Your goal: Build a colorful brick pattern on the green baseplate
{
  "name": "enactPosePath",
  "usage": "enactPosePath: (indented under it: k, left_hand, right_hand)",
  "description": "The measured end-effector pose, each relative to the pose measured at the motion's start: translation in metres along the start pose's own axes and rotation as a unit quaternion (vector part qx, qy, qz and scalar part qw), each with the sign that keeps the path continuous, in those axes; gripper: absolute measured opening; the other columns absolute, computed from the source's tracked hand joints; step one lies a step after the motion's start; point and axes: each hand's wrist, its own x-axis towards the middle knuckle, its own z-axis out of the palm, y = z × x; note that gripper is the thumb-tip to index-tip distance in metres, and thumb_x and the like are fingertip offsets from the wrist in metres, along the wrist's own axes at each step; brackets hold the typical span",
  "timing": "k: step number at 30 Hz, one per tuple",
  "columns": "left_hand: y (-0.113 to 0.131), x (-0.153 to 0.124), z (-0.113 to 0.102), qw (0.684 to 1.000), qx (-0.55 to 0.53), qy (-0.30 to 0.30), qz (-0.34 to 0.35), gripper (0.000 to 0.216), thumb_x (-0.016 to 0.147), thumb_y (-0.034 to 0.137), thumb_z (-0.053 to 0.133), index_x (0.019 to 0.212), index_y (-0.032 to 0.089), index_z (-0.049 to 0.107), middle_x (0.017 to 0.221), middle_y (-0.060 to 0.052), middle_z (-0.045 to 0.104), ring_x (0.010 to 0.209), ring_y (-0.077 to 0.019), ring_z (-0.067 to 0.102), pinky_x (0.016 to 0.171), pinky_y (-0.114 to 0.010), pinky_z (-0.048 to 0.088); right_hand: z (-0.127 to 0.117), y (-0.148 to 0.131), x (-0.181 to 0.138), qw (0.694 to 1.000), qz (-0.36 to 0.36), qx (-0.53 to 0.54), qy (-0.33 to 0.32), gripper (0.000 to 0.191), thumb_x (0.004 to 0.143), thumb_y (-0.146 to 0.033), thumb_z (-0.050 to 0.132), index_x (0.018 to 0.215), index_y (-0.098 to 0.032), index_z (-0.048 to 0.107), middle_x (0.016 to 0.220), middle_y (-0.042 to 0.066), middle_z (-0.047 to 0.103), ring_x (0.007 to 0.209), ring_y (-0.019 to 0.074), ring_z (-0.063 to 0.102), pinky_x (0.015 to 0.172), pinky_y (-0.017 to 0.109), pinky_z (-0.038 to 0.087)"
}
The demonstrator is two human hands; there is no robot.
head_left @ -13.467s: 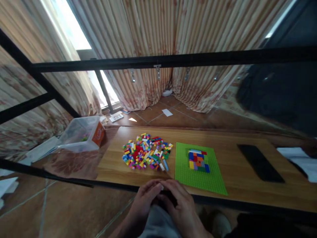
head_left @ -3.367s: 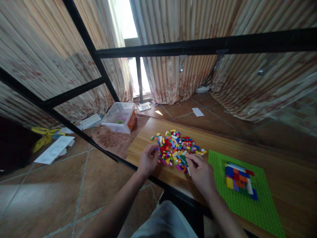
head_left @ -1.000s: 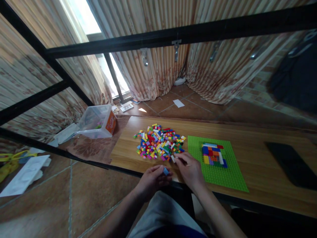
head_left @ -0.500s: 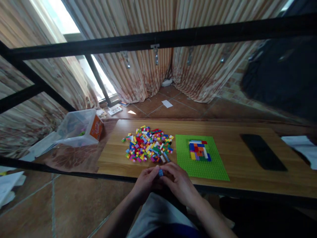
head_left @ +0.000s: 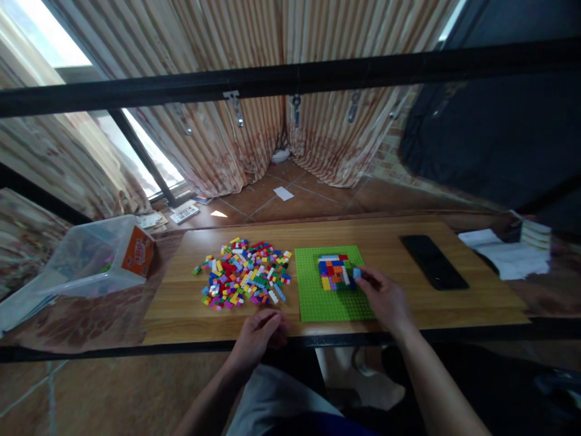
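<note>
My right hand (head_left: 385, 298) pinches a small light-blue toy brick (head_left: 357, 273) between thumb and fingertips, at the right side of a flat block of coloured bricks (head_left: 333, 272). That block sits on a green studded baseplate (head_left: 313, 303). Whether the blue brick touches the plate or the block, I cannot tell. At the table's front edge, below the loose brick pile (head_left: 245, 272), rests my left hand (head_left: 258, 334). Its fingers are curled in, with nothing visible in them.
The wooden table (head_left: 181, 315) also carries a black flat slab (head_left: 433, 262) on the right. A clear plastic bin (head_left: 97, 254) with an orange label stands left of it. White papers (head_left: 490, 254) lie beyond the right end. A dark metal bar (head_left: 267, 80) crosses ahead.
My right hand has moved right, from beside my left hand to the block on the baseplate, carrying the blue brick. The left hand has let go of it. The view has turned right.
</note>
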Motion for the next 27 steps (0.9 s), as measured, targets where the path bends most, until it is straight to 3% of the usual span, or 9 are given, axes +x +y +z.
enactPosePath:
  k: [10, 15, 20, 27]
  left_hand:
    - [-0.004, 0.005, 0.0, 1.0, 0.024, 0.011, -0.004, 0.036, 0.069, 0.045, 0.074, 0.088, 0.015, 0.066, 0.069, -0.003, 0.07, 0.046, -0.0109, 0.06, 0.045, -0.019, 0.043]
    - [-0.01, 0.01, -0.001, 1.0, 0.015, 0.01, -0.002, 0.034, 0.069, 0.043, 0.075, 0.087, 0.015, 0.066, 0.065, -0.002, 0.068, 0.043, -0.01, 0.058, 0.043, -0.018, 0.042]
    - [-0.012, 0.011, -0.001, 1.0, 0.006, 0.005, 0.002, 0.032, 0.069, 0.04, 0.075, 0.086, 0.015, 0.066, 0.063, -0.001, 0.068, 0.042, -0.0096, 0.058, 0.042, -0.018, 0.043]
    - [-0.012, 0.008, 0.002, 1.0, -0.015, 0.006, 0.011, 0.03, 0.071, 0.039, 0.073, 0.086, 0.014, 0.067, 0.063, -0.002, 0.067, 0.041, -0.0097, 0.058, 0.041, -0.017, 0.042]
  right_hand:
    - [0.006, 0.0, 0.015, 0.994, -0.06, -0.072, -0.051, 0.032, 0.084, -0.032, 0.05, 0.107, -0.021, 0.07, 0.099, 0.009, 0.071, 0.088, 0.0224, 0.065, 0.082, 0.04, 0.051]
    - [0.007, 0.002, 0.016, 0.994, -0.046, -0.084, -0.053, 0.033, 0.082, -0.032, 0.052, 0.107, -0.02, 0.07, 0.092, 0.008, 0.071, 0.078, 0.0206, 0.064, 0.076, 0.038, 0.052]
    - [0.004, 0.006, 0.017, 0.997, -0.014, -0.062, -0.04, 0.037, 0.084, -0.038, 0.051, 0.11, -0.019, 0.069, 0.099, 0.01, 0.073, 0.087, 0.0226, 0.067, 0.081, 0.039, 0.051]
    - [0.006, 0.001, 0.031, 0.994, 0.03, -0.106, -0.009, 0.042, 0.085, -0.048, 0.048, 0.098, -0.015, 0.071, 0.089, 0.013, 0.074, 0.081, 0.0245, 0.068, 0.075, 0.038, 0.05]
